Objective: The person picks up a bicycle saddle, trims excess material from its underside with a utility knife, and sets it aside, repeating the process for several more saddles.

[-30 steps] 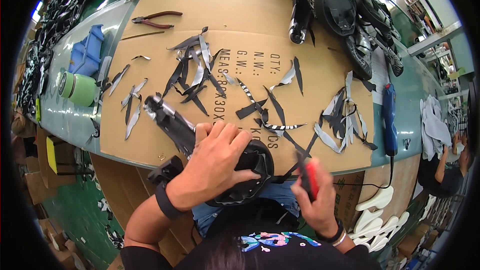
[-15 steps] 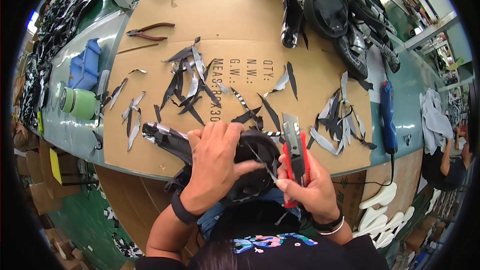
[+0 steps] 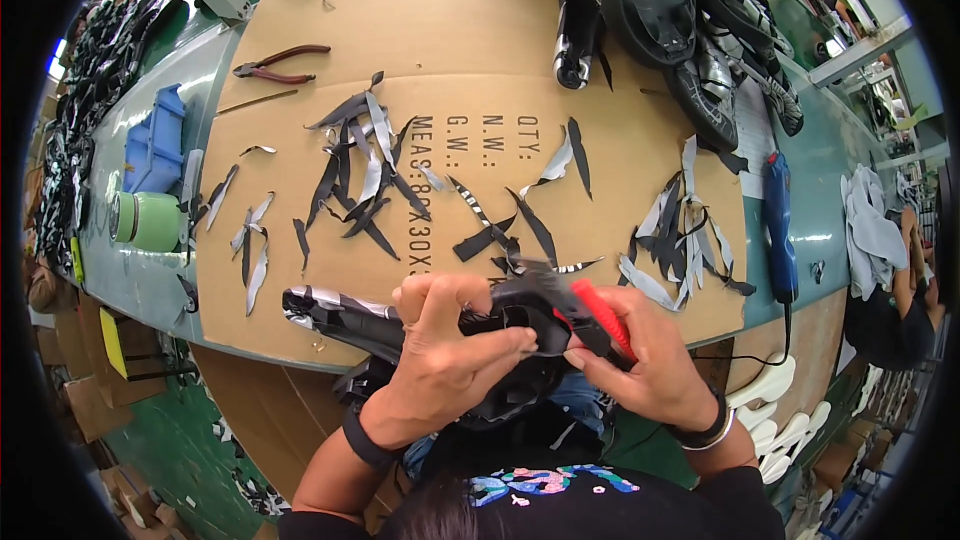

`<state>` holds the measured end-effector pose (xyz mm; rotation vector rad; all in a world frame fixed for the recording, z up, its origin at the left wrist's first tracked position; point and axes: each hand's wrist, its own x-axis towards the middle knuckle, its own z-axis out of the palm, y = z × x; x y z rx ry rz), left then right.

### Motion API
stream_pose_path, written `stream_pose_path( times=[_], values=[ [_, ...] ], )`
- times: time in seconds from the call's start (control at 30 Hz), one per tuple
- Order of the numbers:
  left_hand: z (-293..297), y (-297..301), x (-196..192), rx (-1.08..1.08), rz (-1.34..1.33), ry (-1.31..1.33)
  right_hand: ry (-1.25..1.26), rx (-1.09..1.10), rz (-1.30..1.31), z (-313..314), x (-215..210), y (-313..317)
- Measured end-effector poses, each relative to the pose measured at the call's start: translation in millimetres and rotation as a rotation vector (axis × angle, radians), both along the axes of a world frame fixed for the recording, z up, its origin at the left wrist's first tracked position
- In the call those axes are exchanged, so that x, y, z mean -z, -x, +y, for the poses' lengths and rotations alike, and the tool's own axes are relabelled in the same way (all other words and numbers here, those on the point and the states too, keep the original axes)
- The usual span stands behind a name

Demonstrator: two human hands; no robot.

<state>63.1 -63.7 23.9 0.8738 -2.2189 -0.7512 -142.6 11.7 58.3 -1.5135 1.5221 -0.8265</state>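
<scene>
A black bicycle saddle point(image 3: 375, 334) with silver patches lies across my lap at the table's front edge, its narrow nose pointing left. My left hand point(image 3: 445, 365) grips its wide end, thumb and fingertips pressed together over the rim; whether they pinch a bit of the cover is hidden. My right hand point(image 3: 655, 360) is closed round a red and black utility knife point(image 3: 605, 320). The knife's blade is blurred by motion and lies over the saddle's right rim. Beyond my hands, black and grey cover trimmings point(image 3: 365, 170) are strewn over a cardboard sheet point(image 3: 400, 30).
Pliers point(image 3: 282, 64) lie at the far left of the cardboard. Further left are a blue bin point(image 3: 155, 145) and a green jar point(image 3: 148, 220). A blue corded tool point(image 3: 779, 225) lies at right. Several saddles point(image 3: 650, 25) are heaped far right; white saddle shells point(image 3: 765, 385) sit below right.
My right hand has turned the knife so its blade swings left across the saddle rim. My left fingers have moved right and curled down onto the rim.
</scene>
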Motion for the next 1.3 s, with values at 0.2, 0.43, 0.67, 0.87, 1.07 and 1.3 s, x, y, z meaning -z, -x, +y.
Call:
stream_pose_path(
  times=[0.2,0.43,0.67,0.87,1.07,1.3],
  values=[
    [-7,-13,-3,0.208,0.048,-0.179,0.276,-0.374,0.485,-17,-12,36],
    [-10,-13,-4,0.259,0.08,-0.245,0.175,-0.606,0.608,-22,-17,37],
    [-11,3,-14,0.177,0.022,-0.199,-0.018,-0.117,0.229,66,24,25],
    [-2,30,-19,0.304,-0.09,-0.087,-0.006,-0.007,0.122,69,27,15],
    [-4,37,-7,0.228,0.152,-0.372,-0.06,-0.092,0.194,56,21,23],
    [-12,29,1,0.063,0.914,-0.911,-0.09,0.012,0.354,82,18,-6]
  ],
)
